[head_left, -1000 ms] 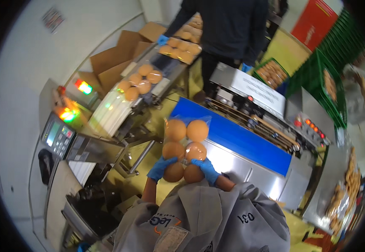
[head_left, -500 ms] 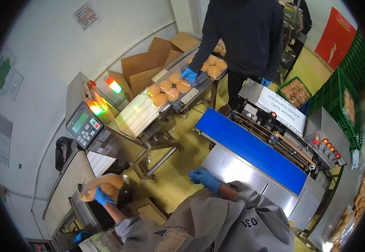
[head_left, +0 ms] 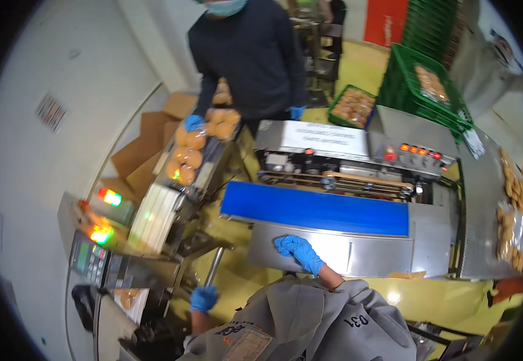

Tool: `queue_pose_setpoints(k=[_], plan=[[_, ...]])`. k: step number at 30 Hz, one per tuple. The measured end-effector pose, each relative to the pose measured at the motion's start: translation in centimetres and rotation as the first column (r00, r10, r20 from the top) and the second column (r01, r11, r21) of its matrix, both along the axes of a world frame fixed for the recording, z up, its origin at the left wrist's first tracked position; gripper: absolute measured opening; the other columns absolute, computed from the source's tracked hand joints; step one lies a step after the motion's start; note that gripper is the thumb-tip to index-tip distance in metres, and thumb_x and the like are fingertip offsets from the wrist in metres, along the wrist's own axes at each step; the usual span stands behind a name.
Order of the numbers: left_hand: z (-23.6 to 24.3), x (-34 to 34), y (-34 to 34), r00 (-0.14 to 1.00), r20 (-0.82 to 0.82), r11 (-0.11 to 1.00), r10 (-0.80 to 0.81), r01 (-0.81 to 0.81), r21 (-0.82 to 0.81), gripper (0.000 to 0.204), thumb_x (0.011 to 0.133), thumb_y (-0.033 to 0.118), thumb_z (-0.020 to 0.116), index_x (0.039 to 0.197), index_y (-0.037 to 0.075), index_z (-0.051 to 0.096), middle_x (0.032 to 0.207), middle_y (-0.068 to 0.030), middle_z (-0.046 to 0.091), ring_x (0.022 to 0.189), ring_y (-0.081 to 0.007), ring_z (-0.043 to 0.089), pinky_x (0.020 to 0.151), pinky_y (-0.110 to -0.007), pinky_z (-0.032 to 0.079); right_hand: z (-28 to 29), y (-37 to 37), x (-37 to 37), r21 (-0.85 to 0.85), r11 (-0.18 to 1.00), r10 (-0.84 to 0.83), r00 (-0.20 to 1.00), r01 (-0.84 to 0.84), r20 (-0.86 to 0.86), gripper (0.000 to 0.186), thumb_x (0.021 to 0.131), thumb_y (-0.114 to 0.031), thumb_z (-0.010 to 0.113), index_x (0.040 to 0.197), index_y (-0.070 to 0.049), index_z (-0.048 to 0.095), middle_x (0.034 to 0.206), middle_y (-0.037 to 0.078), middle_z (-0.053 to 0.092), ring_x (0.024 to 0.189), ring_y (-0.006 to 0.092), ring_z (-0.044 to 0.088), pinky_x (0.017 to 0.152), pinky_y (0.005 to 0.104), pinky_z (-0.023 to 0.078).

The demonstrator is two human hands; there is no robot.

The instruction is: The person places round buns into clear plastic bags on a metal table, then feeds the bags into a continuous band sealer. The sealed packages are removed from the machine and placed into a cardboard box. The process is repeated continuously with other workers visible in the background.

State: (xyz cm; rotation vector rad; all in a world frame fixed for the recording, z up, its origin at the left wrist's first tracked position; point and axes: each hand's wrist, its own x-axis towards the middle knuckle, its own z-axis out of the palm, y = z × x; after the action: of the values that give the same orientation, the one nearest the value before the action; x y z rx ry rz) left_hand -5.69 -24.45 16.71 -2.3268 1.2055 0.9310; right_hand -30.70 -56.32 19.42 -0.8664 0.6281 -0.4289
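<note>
My left hand (head_left: 203, 299), in a blue glove, hangs beside a metal bar below the conveyor machine; no bag shows in it, and its fingers are blurred. My right hand (head_left: 299, 251), also gloved, is closed with curled fingers over the bare metal table (head_left: 369, 256), and nothing shows in it. To the left of my left hand, a clear bag of buns (head_left: 129, 297) lies on the white belt at the machine's mouth, partly hidden. Across from me, a co-worker's gloved hand (head_left: 194, 123) touches bagged buns (head_left: 184, 157) on the far conveyor.
A blue belt (head_left: 315, 209) runs before a sealing machine (head_left: 357, 150) with lit buttons. Green crates (head_left: 421, 90) stand at the back right. Bagged buns (head_left: 514, 222) lie on the right-hand metal table. Cardboard boxes (head_left: 138, 153) and a control panel (head_left: 89, 259) stand left.
My left hand has let go of the bag of buns and moved right; the bag now lies on the belt. My view has swung right. The right hand stays curled over the metal table.
</note>
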Motion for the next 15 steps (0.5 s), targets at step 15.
queue_pose_setpoints(k=[15], plan=[[13.0,-38.0,-45.1,-0.021,-0.983,0.98,-0.184,0.075,-0.185,0.036,0.097,0.018,0.043,0.123,-0.005,0.053,0.126,-0.0133,0.054,0.118,-0.0232,0.05,0.103,-0.034,0.039,2.8,-13.5,-44.9,-0.201,0.235,-0.971,0.223,0.951,-0.082,0.022,0.089,-0.017,0.054,0.098,0.0,0.065,0.078,0.005,0.063,0.066,0.0127,0.056,0.062,0.0258,0.046]])
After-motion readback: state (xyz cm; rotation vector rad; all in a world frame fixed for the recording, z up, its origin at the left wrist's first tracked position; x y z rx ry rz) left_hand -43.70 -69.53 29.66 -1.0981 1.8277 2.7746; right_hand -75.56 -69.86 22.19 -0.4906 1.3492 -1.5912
